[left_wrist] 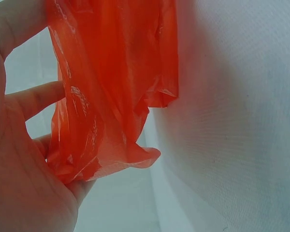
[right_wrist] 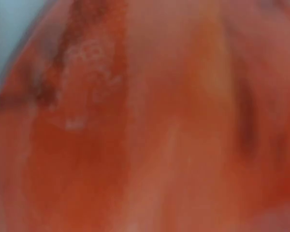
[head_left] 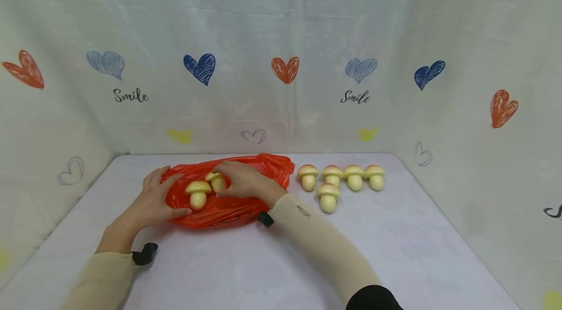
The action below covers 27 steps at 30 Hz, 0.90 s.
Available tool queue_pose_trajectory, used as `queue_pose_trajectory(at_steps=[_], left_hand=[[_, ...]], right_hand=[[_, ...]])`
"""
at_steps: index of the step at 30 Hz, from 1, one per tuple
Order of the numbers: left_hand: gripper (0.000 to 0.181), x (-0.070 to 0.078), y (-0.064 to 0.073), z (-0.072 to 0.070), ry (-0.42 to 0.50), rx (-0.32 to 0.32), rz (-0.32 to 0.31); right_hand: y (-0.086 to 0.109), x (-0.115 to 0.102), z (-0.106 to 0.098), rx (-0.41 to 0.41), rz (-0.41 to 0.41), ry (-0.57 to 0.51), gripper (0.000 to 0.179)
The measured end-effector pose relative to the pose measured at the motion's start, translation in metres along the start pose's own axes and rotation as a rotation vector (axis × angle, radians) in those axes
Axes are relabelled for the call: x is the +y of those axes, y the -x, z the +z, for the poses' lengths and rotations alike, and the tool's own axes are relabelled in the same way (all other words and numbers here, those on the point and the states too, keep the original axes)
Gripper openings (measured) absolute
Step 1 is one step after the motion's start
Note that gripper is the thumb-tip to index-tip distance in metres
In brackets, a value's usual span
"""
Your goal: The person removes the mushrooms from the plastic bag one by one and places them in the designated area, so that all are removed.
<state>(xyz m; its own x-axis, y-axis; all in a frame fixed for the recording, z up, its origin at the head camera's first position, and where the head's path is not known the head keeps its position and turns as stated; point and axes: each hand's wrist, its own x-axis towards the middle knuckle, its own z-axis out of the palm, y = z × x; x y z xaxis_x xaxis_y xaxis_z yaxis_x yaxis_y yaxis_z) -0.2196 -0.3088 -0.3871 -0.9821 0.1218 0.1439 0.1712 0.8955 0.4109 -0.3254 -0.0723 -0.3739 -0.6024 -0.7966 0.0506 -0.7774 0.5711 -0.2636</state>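
A red plastic bag [head_left: 224, 215] lies on the table, left of the middle. My left hand [head_left: 151, 203] holds its left side, with the thumb on the near edge and the other fingers at the far edge; the left wrist view shows the fingers at the crumpled film. One mushroom [head_left: 198, 196] with a yellowish cap and pale stem sits on the red film. Beside it my right hand [head_left: 246, 181] grips a second mushroom [head_left: 215, 179] over the bag. Blurred red film fills the right wrist view, so the fingers are hidden there.
Right of the bag, several more mushrooms stand on the white table [head_left: 395, 242]: a back row including the rightmost mushroom [head_left: 375, 177], and one nearer mushroom [head_left: 328, 198]. A pale curtain [head_left: 307, 17] printed with hearts hangs behind and at both sides.
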Motion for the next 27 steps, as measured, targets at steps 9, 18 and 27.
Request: queue_pose_trajectory(at_steps=[9,18,27], left_hand=[[0.094,0.0027,-0.0009,-0.0016,0.01,-0.009,-0.007],[0.093,0.0019,0.0,-0.0017,0.005,-0.004,-0.002],[0.095,0.0016,-0.0005,-0.0013,-0.002,-0.009,-0.006]], right_hand=[[-0.0064,0.0017,0.006,0.012,0.022,0.024,0.058],[-0.0081,0.0024,0.0092,-0.003,0.03,0.023,0.059],[-0.007,0.002,0.0097,-0.006,0.02,-0.03,0.062]])
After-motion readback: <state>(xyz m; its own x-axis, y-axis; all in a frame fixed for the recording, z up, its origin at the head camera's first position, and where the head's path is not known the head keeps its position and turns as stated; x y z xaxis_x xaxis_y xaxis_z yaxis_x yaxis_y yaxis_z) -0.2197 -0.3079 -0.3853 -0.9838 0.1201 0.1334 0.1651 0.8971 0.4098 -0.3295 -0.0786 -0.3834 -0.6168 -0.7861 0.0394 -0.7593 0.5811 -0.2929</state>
